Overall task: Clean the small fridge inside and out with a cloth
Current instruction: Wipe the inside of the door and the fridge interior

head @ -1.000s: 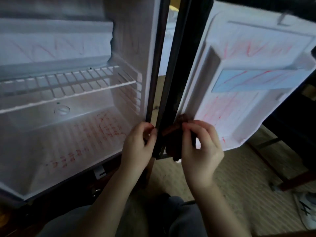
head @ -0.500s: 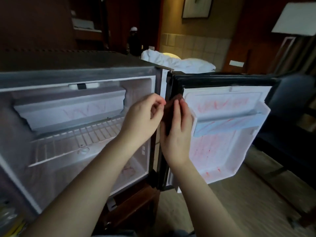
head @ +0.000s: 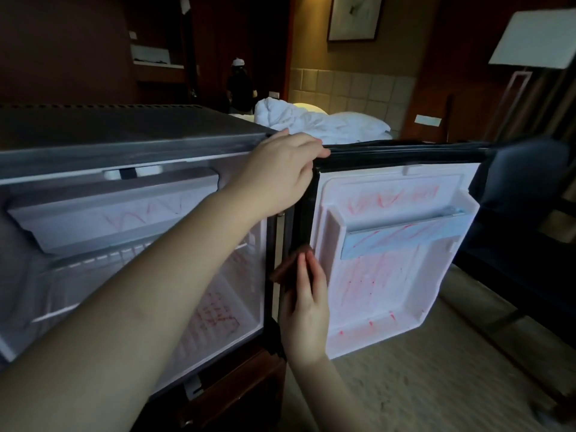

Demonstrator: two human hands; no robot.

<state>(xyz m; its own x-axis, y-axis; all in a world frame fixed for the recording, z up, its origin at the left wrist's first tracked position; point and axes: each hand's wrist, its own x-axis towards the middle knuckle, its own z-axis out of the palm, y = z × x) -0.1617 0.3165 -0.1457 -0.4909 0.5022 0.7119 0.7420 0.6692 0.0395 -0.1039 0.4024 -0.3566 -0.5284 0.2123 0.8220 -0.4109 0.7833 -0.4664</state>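
**Cloth pressed to the hinge edge of the open door**

A dim hotel room: a bed [head: 327,123] with a rumpled white duvet at the back, a framed picture [head: 353,17] above it, a lamp [head: 536,39] at right and a person [head: 240,82] in dark clothes far off.

The fridge [head: 124,132] fills the left half of the view. It stands on a wood cabinet [head: 233,394], with its mouth towards the camera. Inside it is white, with red scribbles on the freezer flap [head: 109,219] and on the floor below the wire shelf [head: 93,260].

The door [head: 389,275] is swung wide to the right, its inner face to the camera and its hinge edge upright. Red strokes cover its liner and pale blue shelf bar.

The cloth [head: 283,269] is a small brown fold against the black seal on that hinge edge, about halfway up, tilted up towards the door. The right hand [head: 307,310] presses it there with straight fingers pointing up; its thumb is hidden. The left hand [head: 280,173] grasps the door's top corner by the hinge, fingers curled over the edge.

The left forearm crosses the fridge mouth and hides part of the shelf and right wall. Beige carpet [head: 405,385] lies under the door.
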